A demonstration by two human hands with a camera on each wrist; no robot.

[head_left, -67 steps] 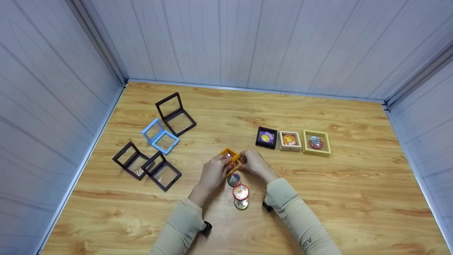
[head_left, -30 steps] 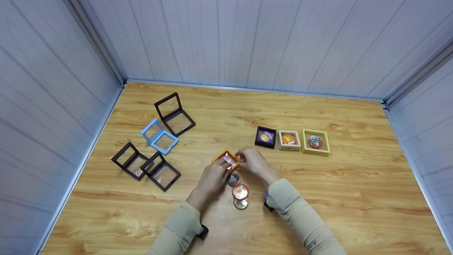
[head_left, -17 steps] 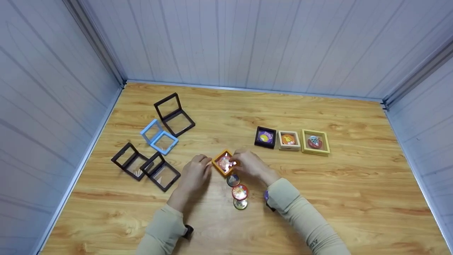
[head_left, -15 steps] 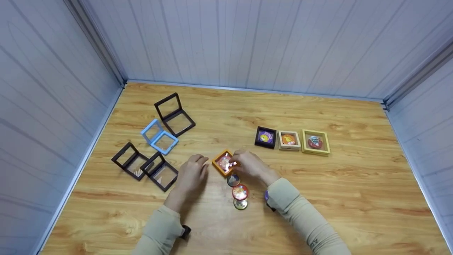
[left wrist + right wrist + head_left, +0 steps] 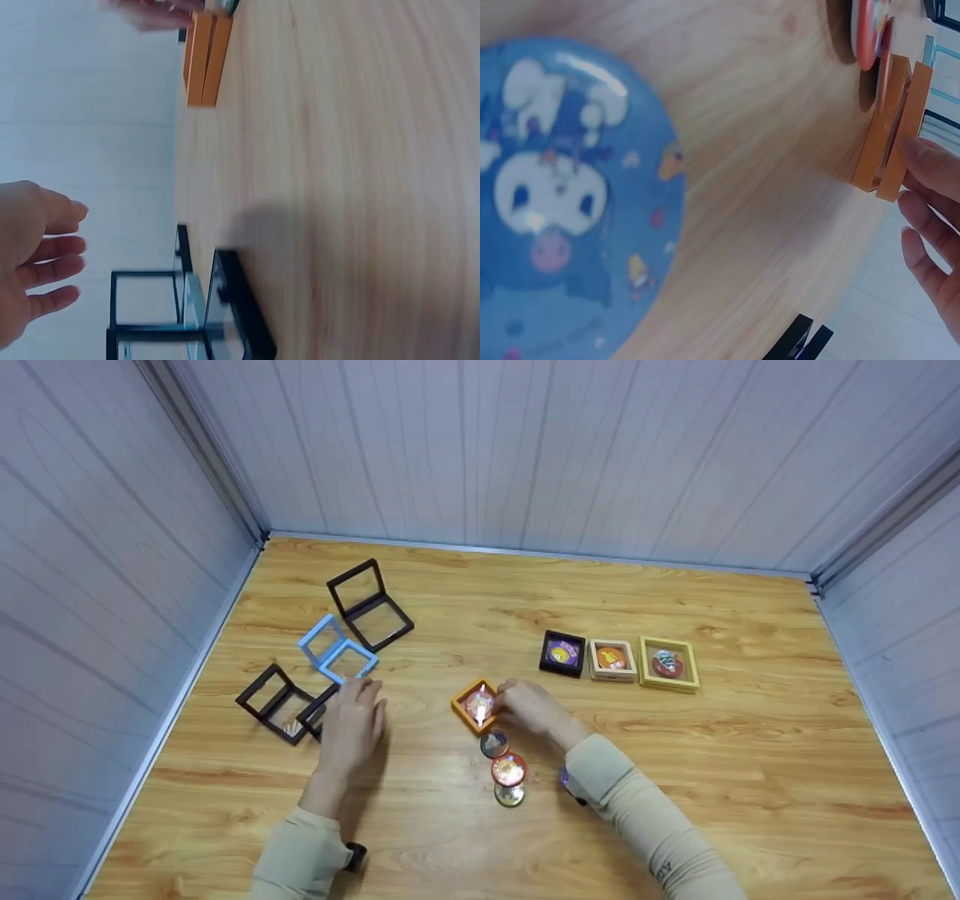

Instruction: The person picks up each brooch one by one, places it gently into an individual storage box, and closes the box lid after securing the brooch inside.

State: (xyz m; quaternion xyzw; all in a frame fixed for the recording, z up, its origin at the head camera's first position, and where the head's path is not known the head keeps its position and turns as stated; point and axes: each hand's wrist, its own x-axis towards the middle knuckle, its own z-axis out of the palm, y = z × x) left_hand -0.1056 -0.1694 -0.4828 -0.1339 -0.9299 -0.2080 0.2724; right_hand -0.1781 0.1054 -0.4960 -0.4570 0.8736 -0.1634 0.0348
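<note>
In the head view, an orange display frame [image 5: 465, 706] with a round badge inside lies at the middle of the table. My right hand [image 5: 527, 708] pinches its right corner; the right wrist view has the thumb on the orange frame [image 5: 896, 142], whose two halves lie together. My left hand [image 5: 351, 727], empty and with relaxed fingers, hovers over a black hinged frame [image 5: 311, 718], partly hiding it. The left wrist view shows that hand [image 5: 37, 259] apart from the black frames [image 5: 244, 307]. Below the orange frame lie a dark badge [image 5: 494, 745], a red badge [image 5: 508, 769] and a gold-green badge [image 5: 509, 796].
Other unfolded frames stand at left: black [image 5: 274, 705], blue [image 5: 349, 661], black [image 5: 381, 622]. At right are closed frames with badges: black [image 5: 562, 668], cream [image 5: 613, 675], yellow [image 5: 669, 684]. A blue-purple badge [image 5: 565, 777] is partly under my right sleeve. Walls enclose the table.
The orange frame's lid has come down shut. My left hand has let go of it and moved left to the black frames. The right hand has stayed at its right corner.
</note>
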